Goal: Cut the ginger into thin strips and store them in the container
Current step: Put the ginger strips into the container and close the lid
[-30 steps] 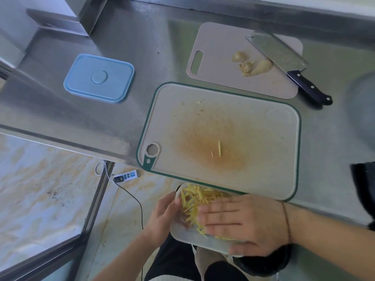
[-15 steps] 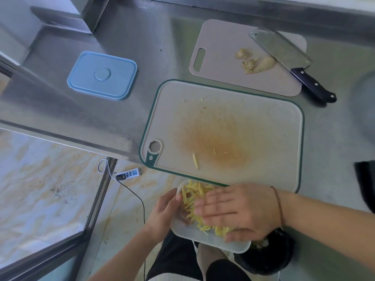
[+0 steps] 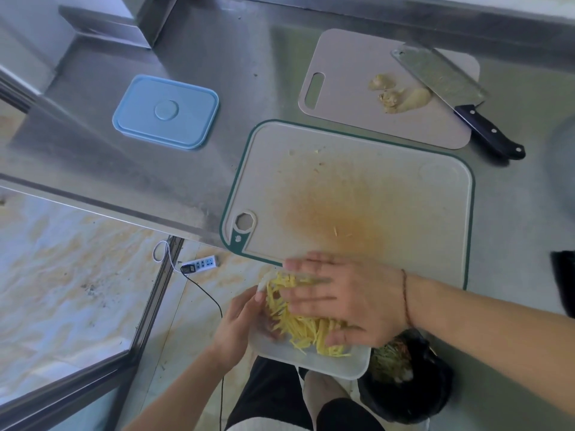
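A pale container (image 3: 326, 363) is held below the counter's front edge, just under the green-rimmed cutting board (image 3: 420, 213). Yellow ginger strips (image 3: 298, 328) fill it. My left hand (image 3: 239, 328) grips the container's left rim. My right hand (image 3: 339, 298) lies flat with straight fingers over the strips, spanning the board's front edge and the container. A few stray strips (image 3: 336, 231) remain on the stained board. The container's blue lid (image 3: 166, 110) lies on the counter at the left.
A smaller beige board (image 3: 342, 73) at the back holds ginger pieces (image 3: 401, 94) and a cleaver (image 3: 448, 85) with a black handle. A black bin (image 3: 404, 387) stands on the floor by my legs. A power strip (image 3: 200, 264) with cable lies on the floor.
My right hand has shifted up toward the board's edge, still flat over the strips. The stray strip near the board's front is gone from there. My left hand keeps hold of the container.
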The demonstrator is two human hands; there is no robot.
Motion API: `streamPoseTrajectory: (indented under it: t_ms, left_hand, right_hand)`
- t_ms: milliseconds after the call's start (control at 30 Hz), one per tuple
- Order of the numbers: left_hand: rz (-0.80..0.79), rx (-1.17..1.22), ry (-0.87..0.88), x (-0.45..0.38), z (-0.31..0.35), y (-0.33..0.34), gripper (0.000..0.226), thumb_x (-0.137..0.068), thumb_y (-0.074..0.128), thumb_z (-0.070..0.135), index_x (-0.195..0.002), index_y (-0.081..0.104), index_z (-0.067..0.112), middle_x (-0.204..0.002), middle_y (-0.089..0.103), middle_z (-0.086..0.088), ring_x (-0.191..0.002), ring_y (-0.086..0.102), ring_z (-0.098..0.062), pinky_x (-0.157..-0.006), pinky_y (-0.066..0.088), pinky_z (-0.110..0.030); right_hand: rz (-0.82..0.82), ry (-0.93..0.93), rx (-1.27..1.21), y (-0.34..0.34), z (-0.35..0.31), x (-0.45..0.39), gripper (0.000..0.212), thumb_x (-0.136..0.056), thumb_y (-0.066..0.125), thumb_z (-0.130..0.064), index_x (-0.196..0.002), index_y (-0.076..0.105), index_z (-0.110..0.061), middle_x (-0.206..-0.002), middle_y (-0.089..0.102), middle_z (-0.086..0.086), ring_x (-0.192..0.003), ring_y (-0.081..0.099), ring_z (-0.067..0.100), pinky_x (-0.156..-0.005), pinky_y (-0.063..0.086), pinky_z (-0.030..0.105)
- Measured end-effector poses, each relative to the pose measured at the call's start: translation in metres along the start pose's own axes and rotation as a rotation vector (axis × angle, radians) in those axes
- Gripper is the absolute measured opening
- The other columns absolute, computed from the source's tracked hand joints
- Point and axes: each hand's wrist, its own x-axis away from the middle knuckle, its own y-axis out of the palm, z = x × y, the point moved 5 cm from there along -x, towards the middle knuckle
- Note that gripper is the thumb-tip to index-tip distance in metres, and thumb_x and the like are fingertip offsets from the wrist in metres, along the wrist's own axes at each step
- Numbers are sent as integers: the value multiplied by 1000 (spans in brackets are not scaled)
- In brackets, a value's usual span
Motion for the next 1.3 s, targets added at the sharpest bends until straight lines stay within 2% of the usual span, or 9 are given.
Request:
streamPoseTrajectory:
  t_ms: [133,233,333,600,700,833,1033,1167,1300]
  left_hand:
    - [21,1,13,-3,1,-10,64,-83,58,64,-99,71,3,-96,70,-26,-92,66,-44,-82,53,-47]
    - [11,1,14,-5,-1,-12,62,-78,56,63,-92,71,5,-86,72,-11,-83,69,-25,-75,53,-31]
    - [-37,13,20,-6,-4,-8,49,-78,54,62,-85,76,19,-84,73,-3,-82,70,-14,-74,50,-21]
    - [-71,66,27,-4,1,2,41,-77,54,60,-78,77,26,-77,72,3,-75,68,-8,-70,51,-17]
    - [-62,36,35,-3,2,2,43,-74,58,68,-74,75,29,-70,69,5,-69,66,-6,-67,50,-18]
    - [-14,41,33,-2,-2,-3,67,-79,59,74,-79,68,7,-75,60,-20,-73,63,-25,-72,49,-58]
    - [14,-18,55,2,2,-7,41,-81,56,64,-83,76,28,-74,68,3,-78,67,-18,-76,56,-46]
    - [45,-15,74,1,7,-14,36,-76,54,65,-77,75,36,-67,68,2,-70,65,-14,-69,51,-22]
    - [26,-23,64,-4,4,-22,35,-79,54,63,-80,75,34,-73,68,1,-75,68,-22,-73,57,-42]
  right_hand:
    - [258,-88,-171,-7,-5,7,47,-96,53,-37,-132,58,-7,-145,49,9,-144,31,24,-114,31,49]
    - [375,302,-131,-25,31,20,59,-97,43,-45,-141,46,-5,-150,41,11,-146,25,27,-115,29,49]
    - [144,611,31,-22,53,33,82,-97,15,-66,-152,17,-6,-161,12,11,-150,1,28,-118,14,47]
    - [52,5,-60,6,-30,34,66,-97,40,-53,-149,34,-11,-159,24,5,-149,13,20,-118,23,42]
    - [231,180,-104,-14,-3,34,61,-97,41,-49,-145,39,-11,-154,34,7,-147,22,22,-116,30,46]
    - [116,486,24,-18,30,35,77,-97,24,-63,-152,21,-9,-161,17,8,-150,6,26,-117,18,49]
    - [39,-21,-24,-5,-17,24,64,-97,35,-54,-147,37,-15,-157,29,3,-149,14,19,-119,20,45]
    - [269,307,-36,-56,77,-10,69,-97,32,-55,-147,34,-7,-156,30,10,-148,20,25,-119,22,45]
    - [106,651,30,-70,163,-36,91,-88,8,-72,-154,8,-9,-163,5,7,-150,-1,22,-121,13,46]
